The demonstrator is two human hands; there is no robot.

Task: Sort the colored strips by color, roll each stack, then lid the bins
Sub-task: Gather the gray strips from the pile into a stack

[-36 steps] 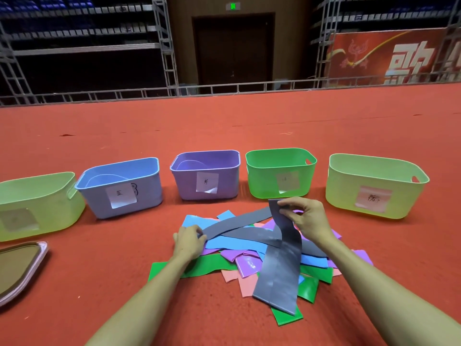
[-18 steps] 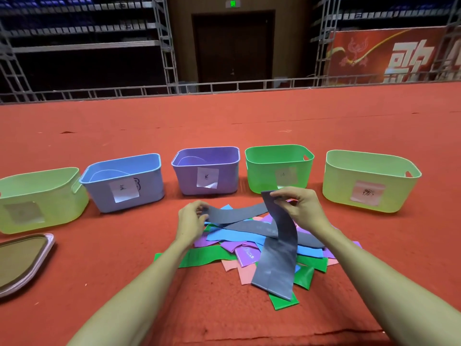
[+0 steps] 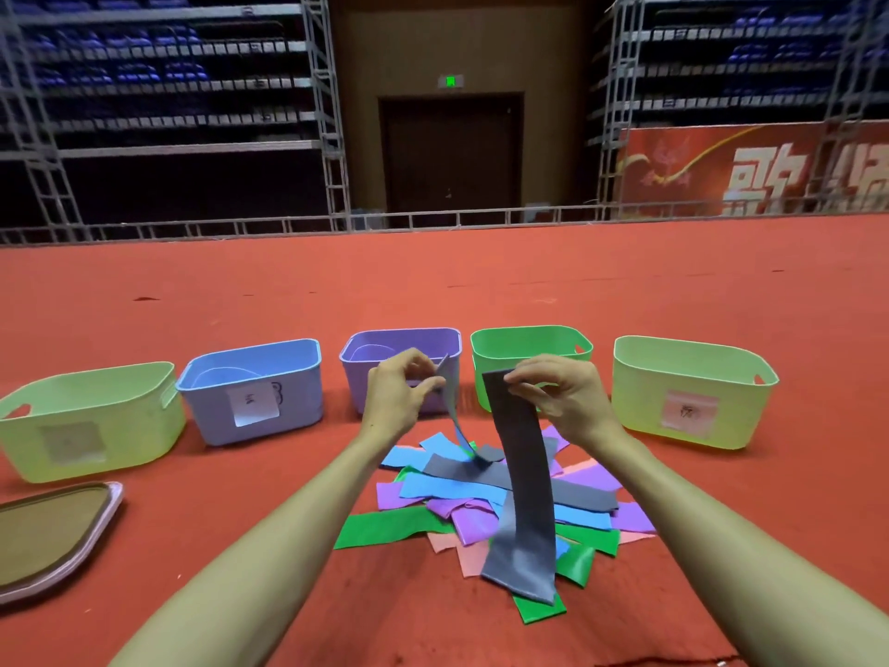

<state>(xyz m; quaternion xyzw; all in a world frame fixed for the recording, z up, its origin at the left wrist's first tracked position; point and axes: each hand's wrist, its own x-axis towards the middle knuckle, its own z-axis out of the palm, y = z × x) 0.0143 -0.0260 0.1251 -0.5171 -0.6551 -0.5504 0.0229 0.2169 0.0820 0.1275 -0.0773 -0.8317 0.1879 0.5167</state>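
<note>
Your right hand (image 3: 563, 397) is up in front of the bright green plastic bin (image 3: 529, 328), its grip pinching the top end of a long grey strip (image 3: 522, 479). That strip hangs straight down, its lower end draped over the near edge of the pile of coloured strips (image 3: 447, 488). Your left hand (image 3: 399, 394) is raised in front of the purple plastic bin (image 3: 385, 335), grip pinching one end of a second grey strip (image 3: 451, 402). This one is turned edge-on and trails down to the far side of the pile. The pile itself is a jumble of blue, purple, green, pink and grey pieces, lying on the red carpeted floor (image 3: 240, 546) between your forearms. The bins stand in a row behind it. Left of the purple one sit the blue plastic bin (image 3: 255, 392) and a pale green plastic bin (image 3: 91, 421). Another pale green bin (image 3: 688, 392) closes the row at the right. A brown lid with a pink rim (image 3: 43, 536) lies flat on the floor at the near left.
</note>
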